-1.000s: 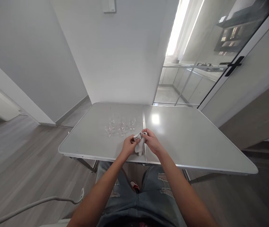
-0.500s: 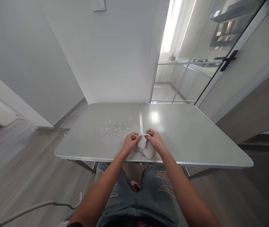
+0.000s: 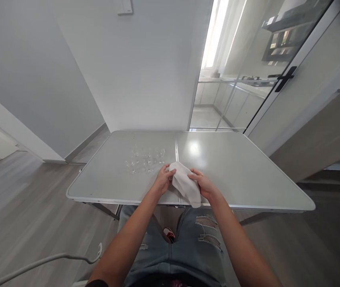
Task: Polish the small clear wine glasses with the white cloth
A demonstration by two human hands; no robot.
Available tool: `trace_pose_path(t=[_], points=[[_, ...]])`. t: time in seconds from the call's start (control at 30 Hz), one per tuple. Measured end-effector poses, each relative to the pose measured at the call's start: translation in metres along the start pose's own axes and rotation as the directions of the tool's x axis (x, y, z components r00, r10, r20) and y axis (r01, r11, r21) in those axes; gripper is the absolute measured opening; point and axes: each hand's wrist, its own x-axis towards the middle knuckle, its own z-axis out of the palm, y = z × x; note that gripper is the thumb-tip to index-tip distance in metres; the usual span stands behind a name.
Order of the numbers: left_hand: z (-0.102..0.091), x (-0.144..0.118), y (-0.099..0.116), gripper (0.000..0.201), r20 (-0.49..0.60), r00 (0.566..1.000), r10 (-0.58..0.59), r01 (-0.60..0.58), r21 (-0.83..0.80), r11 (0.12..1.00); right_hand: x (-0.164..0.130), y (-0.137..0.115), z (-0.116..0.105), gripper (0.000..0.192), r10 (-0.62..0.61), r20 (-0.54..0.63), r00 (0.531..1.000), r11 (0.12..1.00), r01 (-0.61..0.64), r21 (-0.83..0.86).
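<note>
A white cloth [image 3: 185, 183] hangs between my two hands over the near edge of the table. My left hand [image 3: 162, 179] is closed on its upper left side, thumb on top. On the other side my right hand [image 3: 203, 184] grips the cloth's right part between thumb and fingers. Whether anything is wrapped inside the cloth cannot be made out. Several small clear glasses [image 3: 149, 157] stand in a group on the table, just beyond and to the left of my left hand.
The pale folding table [image 3: 247, 175] has a metal rim and a centre seam. A white wall [image 3: 134, 79] rises behind it. At the back right is a glass door with a black handle [image 3: 286, 79]. A grey hose [image 3: 53, 258] lies at the lower left.
The bunched cloth has opened out and now drapes lower, past the table's front edge. My right hand has moved slightly right and down; my left hand stays near the same place.
</note>
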Motion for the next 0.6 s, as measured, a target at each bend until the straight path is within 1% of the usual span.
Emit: trace_pose_path(t=[0.07, 0.1, 0.13, 0.17, 0.23, 0.27, 0.3, 0.37, 0.43, 0.47, 0.53, 0.57, 0.6], points=[[-0.003, 0.003, 0.005, 0.073, -0.066, 0.996, 0.060, -0.057, 0.050, 0.997, -0.010, -0.005, -0.004, 0.074, -0.061, 0.033, 0.998, 0.997, 0.063, -0.054], [-0.004, 0.003, 0.007, 0.072, -0.077, 0.994, 0.079, -0.071, 0.095, 0.993, -0.014, -0.008, -0.005, 0.082, -0.083, 0.057, 0.995, 0.994, 0.087, -0.067], [-0.004, 0.003, 0.009, 0.069, -0.087, 0.991, 0.101, -0.087, 0.151, 0.985, -0.018, -0.011, -0.005, 0.084, -0.101, 0.084, 0.991, 0.991, 0.108, -0.075], [-0.003, 0.002, 0.010, 0.064, -0.098, 0.987, 0.130, -0.106, 0.214, 0.971, -0.020, -0.014, -0.005, 0.080, -0.120, 0.106, 0.987, 0.988, 0.129, -0.083], [0.002, -0.002, 0.010, 0.051, -0.115, 0.973, 0.198, -0.150, 0.336, 0.930, -0.023, -0.018, -0.003, 0.064, -0.154, 0.116, 0.981, 0.980, 0.167, -0.104], [0.005, -0.005, 0.009, 0.047, -0.099, 0.968, 0.232, -0.178, 0.385, 0.906, -0.023, -0.019, -0.003, 0.058, -0.170, 0.119, 0.978, 0.977, 0.183, -0.109], [0.008, -0.008, 0.009, 0.045, -0.056, 0.964, 0.260, -0.212, 0.424, 0.880, -0.023, -0.020, -0.003, 0.054, -0.183, 0.136, 0.974, 0.974, 0.199, -0.108], [0.012, -0.013, 0.009, 0.047, 0.096, 0.949, 0.300, -0.305, 0.518, 0.799, -0.022, -0.020, -0.006, 0.055, -0.200, 0.211, 0.957, 0.967, 0.227, -0.114], [0.013, -0.014, 0.011, 0.048, 0.237, 0.919, 0.315, -0.392, 0.634, 0.667, -0.018, -0.018, -0.011, 0.059, -0.216, 0.261, 0.941, 0.942, 0.271, -0.199], [0.012, -0.013, 0.012, 0.045, 0.282, 0.906, 0.316, -0.420, 0.684, 0.596, -0.016, -0.017, -0.014, 0.060, -0.231, 0.255, 0.939, 0.911, 0.300, -0.281], [0.009, -0.010, 0.015, 0.029, 0.326, 0.890, 0.319, -0.449, 0.747, 0.491, -0.009, -0.013, -0.019, 0.060, -0.280, 0.216, 0.935, 0.808, 0.351, -0.472], [0.007, -0.007, 0.016, 0.020, 0.337, 0.882, 0.330, -0.462, 0.760, 0.458, -0.006, -0.011, -0.020, 0.060, -0.307, 0.207, 0.929, 0.742, 0.369, -0.560], [0.006, -0.005, 0.017, 0.013, 0.345, 0.872, 0.346, -0.475, 0.766, 0.432, -0.003, -0.009, -0.020, 0.055, -0.333, 0.204, 0.920, 0.671, 0.383, -0.635]])
